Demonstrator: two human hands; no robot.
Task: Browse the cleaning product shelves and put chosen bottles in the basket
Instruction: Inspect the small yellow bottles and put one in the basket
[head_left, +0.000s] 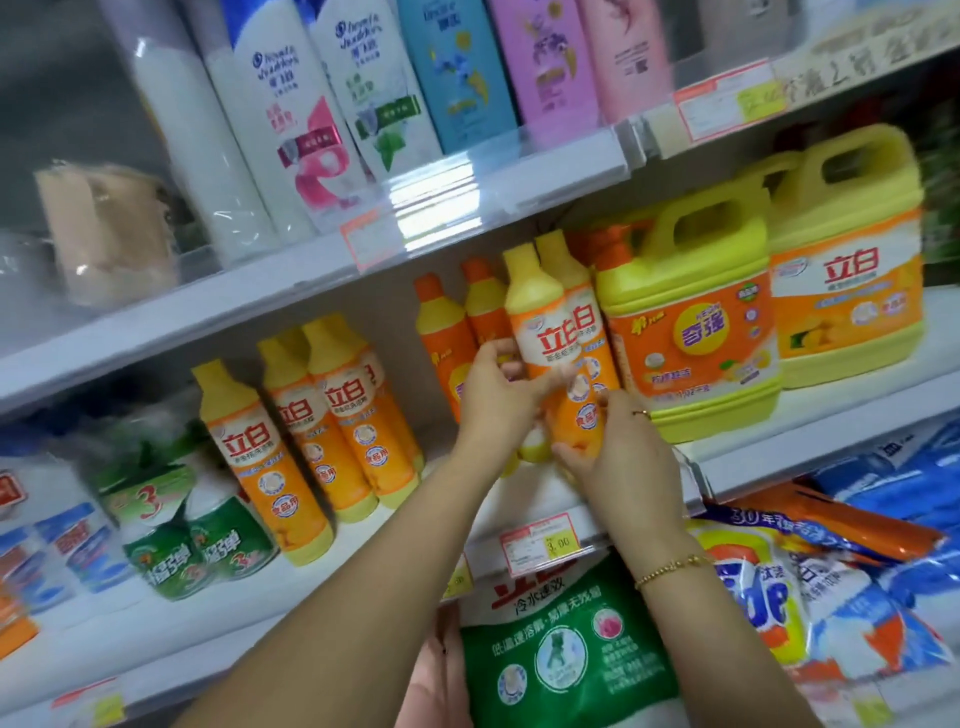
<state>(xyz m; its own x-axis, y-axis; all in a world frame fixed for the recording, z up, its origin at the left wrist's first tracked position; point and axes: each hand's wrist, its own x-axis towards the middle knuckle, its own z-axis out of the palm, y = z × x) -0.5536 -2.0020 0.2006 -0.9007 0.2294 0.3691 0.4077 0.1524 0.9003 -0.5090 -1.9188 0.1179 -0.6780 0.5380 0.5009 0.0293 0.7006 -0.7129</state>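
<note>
Head view, reading from the left: green canisters (208, 540) stand on the middle shelf (374, 545), then a row of orange dish-soap bottles (291, 447) with yellow shoulders. Next comes my left hand (498, 395), fingers curled round the waist of the chosen bottle (553, 332), with the thumb lying across the foot of its white label. The chosen bottle leans a little and has a twin just behind it. Its base is hidden by my hands, so I cannot tell whether it stands on the shelf or is lifted off. My right hand (618, 457) grips lower down, fingers wrapped round the orange bottom part of the same bottle. Just beside it on the right stands a big yellow jug (691, 332), with a second jug (847, 260) beyond. Under the shelf edge hang a price tag (540, 543), a green bag (566, 654) and blue detergent bags (831, 597). The basket is not in view.

I judge the step in hand to be drawing this bottle out. To do it well, I would let the lower hand bear the weight and pull straight toward me, not sideways, so that neither the twin nor the jug gets knocked. I would hold the bottle upright, then look down and find the basket before lowering it.
</note>
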